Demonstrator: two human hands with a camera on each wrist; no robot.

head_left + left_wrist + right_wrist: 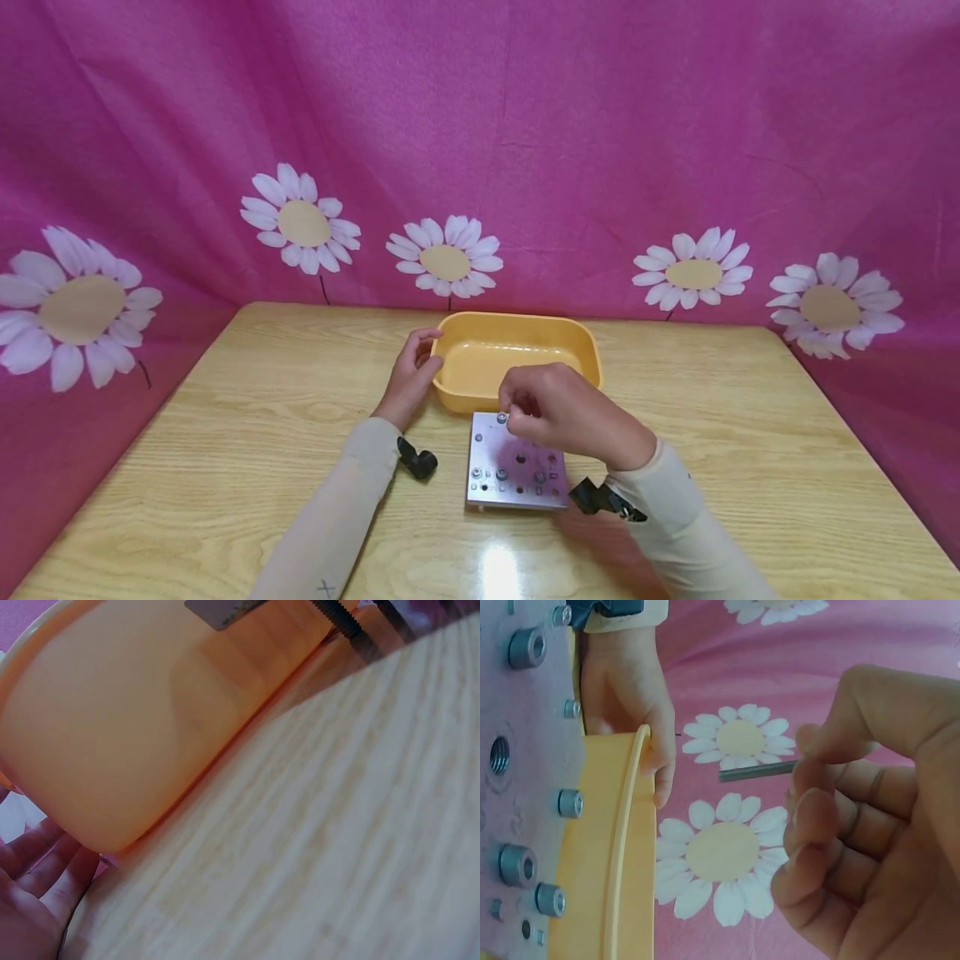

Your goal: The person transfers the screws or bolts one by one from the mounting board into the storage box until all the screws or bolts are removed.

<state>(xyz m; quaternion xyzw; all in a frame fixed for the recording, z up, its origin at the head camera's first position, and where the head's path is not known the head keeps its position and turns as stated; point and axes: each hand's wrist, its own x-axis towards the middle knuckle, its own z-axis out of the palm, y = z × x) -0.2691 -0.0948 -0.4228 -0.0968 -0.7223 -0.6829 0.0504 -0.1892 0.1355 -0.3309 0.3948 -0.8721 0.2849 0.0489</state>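
My right hand (562, 408) is above the far part of a metal plate (497, 450). Between its thumb and forefinger it pinches a thin threaded screw (757, 772); the shank sticks out and the other end is hidden by the fingers. Several socket-head screws (526, 649) stand in the plate, beside open holes such as a threaded one (500, 755). Just behind the plate is a yellow plastic tub (465, 402). My left hand (408, 375) grips the tub's left end, thumb at the rim and the other fingers round the outside.
The plate stands raised off the wooden table (300, 467), and a threaded screw end (337, 616) shows beneath it in the left wrist view. A pink curtain (555, 150) with white flowers hangs behind the table and along both sides. Black straps (416, 458) sit at the wrists.
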